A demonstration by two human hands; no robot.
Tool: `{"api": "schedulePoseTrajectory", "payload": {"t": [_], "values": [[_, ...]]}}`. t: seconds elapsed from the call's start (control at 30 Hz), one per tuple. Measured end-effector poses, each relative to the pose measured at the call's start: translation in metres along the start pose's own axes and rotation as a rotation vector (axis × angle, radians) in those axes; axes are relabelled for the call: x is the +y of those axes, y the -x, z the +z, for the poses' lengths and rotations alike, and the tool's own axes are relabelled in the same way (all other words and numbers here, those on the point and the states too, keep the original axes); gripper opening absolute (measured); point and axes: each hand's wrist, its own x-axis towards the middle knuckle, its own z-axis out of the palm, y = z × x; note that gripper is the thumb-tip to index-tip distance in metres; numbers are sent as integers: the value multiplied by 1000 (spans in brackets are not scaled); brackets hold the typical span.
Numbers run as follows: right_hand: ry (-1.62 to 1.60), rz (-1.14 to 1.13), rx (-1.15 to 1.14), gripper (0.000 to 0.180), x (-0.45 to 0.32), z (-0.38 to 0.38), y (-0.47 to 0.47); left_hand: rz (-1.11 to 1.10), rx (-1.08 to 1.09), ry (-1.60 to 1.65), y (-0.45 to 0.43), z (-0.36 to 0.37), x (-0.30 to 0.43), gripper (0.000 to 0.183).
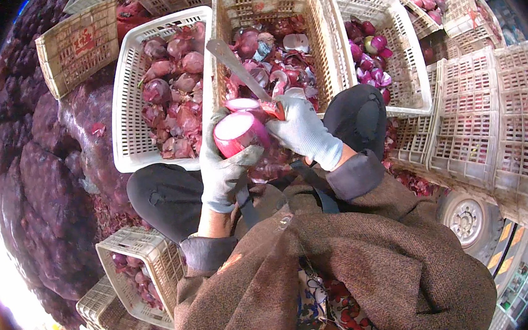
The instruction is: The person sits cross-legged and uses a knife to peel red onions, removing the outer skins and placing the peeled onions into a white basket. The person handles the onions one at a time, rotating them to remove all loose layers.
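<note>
My left hand, in a pale knit glove, grips a red onion whose cut white face is turned up. Just behind it a second pale cut onion face shows; whether it is a separate piece I cannot tell. Gloved too, my right hand holds a knife by its reddish handle, the blade slanting up and left. Both hands are close together at the near edge of a stained plastic crate with onions and loose skins inside.
On the left stands a white crate of unpeeled red onions; on the right, a white crate holds peeled purple ones. Filled mesh sacks lie far left. Stacked crates and a wheel are at right.
</note>
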Motion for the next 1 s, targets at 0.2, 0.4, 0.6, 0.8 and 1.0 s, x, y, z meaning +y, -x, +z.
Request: {"api": "schedulePoseTrajectory", "payload": {"t": [0.2,0.4,0.6,0.8,1.0], "values": [[-543,132,-76,10,6,-6,-7,-157,-136,523,-4,-10,-12,65],[-972,240,-242,11,-4,-8,3,-246,-46,520,-11,-15,-28,63],[-1063,284,-305,15,4,-12,3,-185,-77,361,-15,-24,-44,63],[-1536,328,-396,5,21,-13,2,-282,43,660,-17,-32,-55,67],[-1424,288,-380,19,13,-15,3,-275,113,582,-28,-30,-51,51]]}}
